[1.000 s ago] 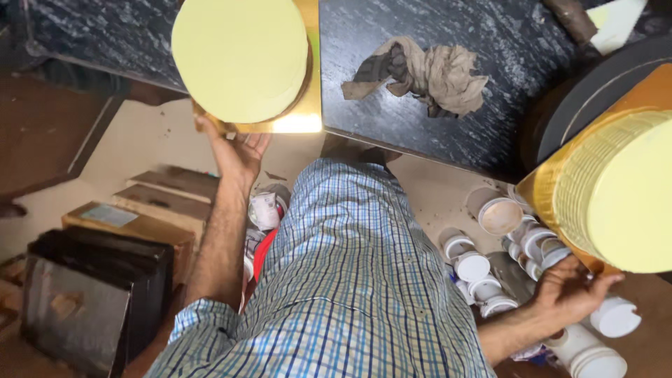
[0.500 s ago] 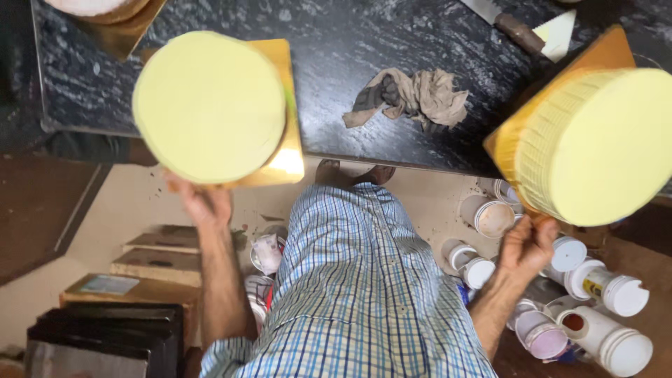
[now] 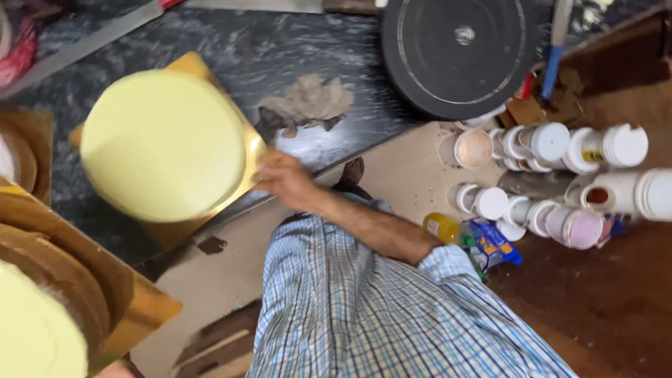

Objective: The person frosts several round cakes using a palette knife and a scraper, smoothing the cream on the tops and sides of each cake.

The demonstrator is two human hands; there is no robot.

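Yellow cake [image 3: 164,143] now over counter [image 3: 280,49], R hand [image 3: 287,178] fingers under board edge

A dark marble counter [image 3: 294,42] stands above a pale floor [image 3: 413,182] — at the right, reddish-brown floor [image 3: 602,308].

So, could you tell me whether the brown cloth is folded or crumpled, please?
Crumpled: the brown cloth lies bunched in uneven creases on the dark counter.
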